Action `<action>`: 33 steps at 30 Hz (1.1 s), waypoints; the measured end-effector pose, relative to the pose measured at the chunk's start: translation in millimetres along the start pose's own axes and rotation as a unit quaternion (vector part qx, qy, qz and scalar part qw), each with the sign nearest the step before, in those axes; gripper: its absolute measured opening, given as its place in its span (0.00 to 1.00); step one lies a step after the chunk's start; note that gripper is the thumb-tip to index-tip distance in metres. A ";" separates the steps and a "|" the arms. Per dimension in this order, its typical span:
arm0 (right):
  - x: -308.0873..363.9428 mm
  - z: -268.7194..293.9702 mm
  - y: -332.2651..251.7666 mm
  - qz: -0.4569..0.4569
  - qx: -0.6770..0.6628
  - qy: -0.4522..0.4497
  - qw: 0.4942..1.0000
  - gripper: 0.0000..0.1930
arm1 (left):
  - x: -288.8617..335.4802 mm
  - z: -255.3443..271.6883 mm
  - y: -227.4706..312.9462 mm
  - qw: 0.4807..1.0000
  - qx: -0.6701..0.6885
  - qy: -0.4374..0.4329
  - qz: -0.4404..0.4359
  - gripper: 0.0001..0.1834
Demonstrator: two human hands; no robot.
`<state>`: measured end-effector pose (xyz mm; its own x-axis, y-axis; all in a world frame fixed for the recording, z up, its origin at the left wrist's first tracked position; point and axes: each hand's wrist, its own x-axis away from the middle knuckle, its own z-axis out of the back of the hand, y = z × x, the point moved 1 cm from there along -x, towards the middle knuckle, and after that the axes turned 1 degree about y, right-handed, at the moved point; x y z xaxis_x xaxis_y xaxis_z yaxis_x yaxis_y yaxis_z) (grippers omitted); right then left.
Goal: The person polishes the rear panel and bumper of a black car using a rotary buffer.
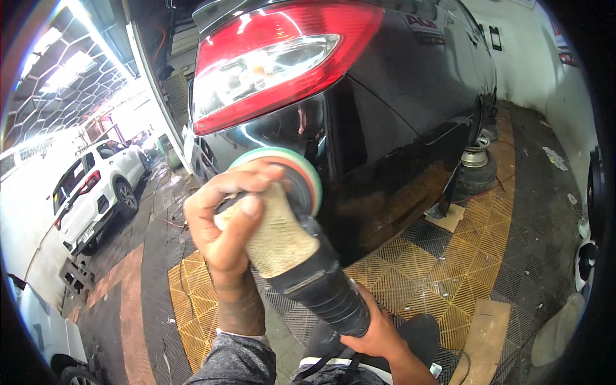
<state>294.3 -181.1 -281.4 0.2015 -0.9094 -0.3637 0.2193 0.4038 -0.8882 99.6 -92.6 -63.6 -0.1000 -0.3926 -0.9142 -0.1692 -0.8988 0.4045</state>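
A power polisher (282, 250) with a beige-covered head and black body spans the space between my hands. Its round pad (312, 174), edged in green, white and orange, lies against or very near the black car bumper (378, 160), just below the red and clear tail light (276, 64). My left hand (228, 212) wraps the head of the polisher, thumb on the beige cover and fingers over the top. My right hand (378, 330) grips the rear end of the black body. The pad's working face is hidden.
A wheel rim (475, 154) sits on a tire (476, 176) beside the car. Yellow and black grid tiles (410, 266) cover the floor, with a cardboard piece (484, 340) on the right. White cars (102, 189) stand at left. A hollow block (76, 277) rests near the wall.
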 end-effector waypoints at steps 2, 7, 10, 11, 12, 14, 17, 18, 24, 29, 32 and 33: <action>2.8 3.0 8.4 0.012 0.011 0.043 0.999 0.49 | -7.8 -18.2 -3.0 0.999 -0.031 -0.028 -0.011 0.16; 19.9 20.3 55.7 -0.088 -0.135 0.060 0.985 0.44 | -29.4 -82.8 -15.6 0.993 -0.077 -0.081 0.035 0.12; 17.5 18.7 49.1 -0.111 -0.236 0.077 0.962 0.32 | -4.5 -82.9 -29.6 0.992 -0.105 0.040 -0.054 0.16; 14.3 17.1 36.0 -0.107 -0.242 0.074 0.961 0.27 | 17.2 -74.6 -30.7 0.986 -0.117 0.076 -0.096 0.19; 14.3 17.7 33.9 -0.105 -0.237 0.074 0.963 0.27 | 44.6 -71.6 -33.4 0.977 -0.120 0.109 -0.136 0.23; 12.4 17.7 31.7 -0.044 -0.214 0.067 0.974 0.26 | 101.4 -68.1 -32.4 0.988 -0.091 0.099 -0.081 0.33; 3.2 -0.1 6.5 0.033 -0.141 0.113 0.983 0.34 | 144.0 -73.4 -17.8 0.985 0.033 0.103 0.138 0.41; 1.6 -6.6 4.5 0.070 -0.070 0.129 0.987 0.37 | 148.7 -71.2 -16.7 0.974 0.072 0.094 0.191 0.43; -0.8 -44.2 -10.9 0.016 0.027 0.096 0.995 0.53 | 152.1 -12.3 -23.8 0.906 0.213 0.035 0.364 0.37; -12.1 -69.0 -24.8 -0.046 0.093 0.016 0.994 0.53 | 170.6 30.9 -36.8 0.889 0.290 0.082 0.344 0.43; -23.1 -77.6 -37.0 -0.066 0.095 -0.017 0.993 0.53 | 168.6 45.3 -33.3 0.873 0.330 0.144 0.328 0.42; -24.5 -79.9 -36.4 -0.010 0.074 -0.013 0.997 0.53 | 166.6 51.2 -33.2 0.872 0.338 0.144 0.324 0.43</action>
<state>205.1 -181.4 -262.6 0.2191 -0.9157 -0.3368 0.3626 0.3969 -0.8432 38.4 -118.2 -228.1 -0.1560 -0.8956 -0.4166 -0.7167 -0.1875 0.6717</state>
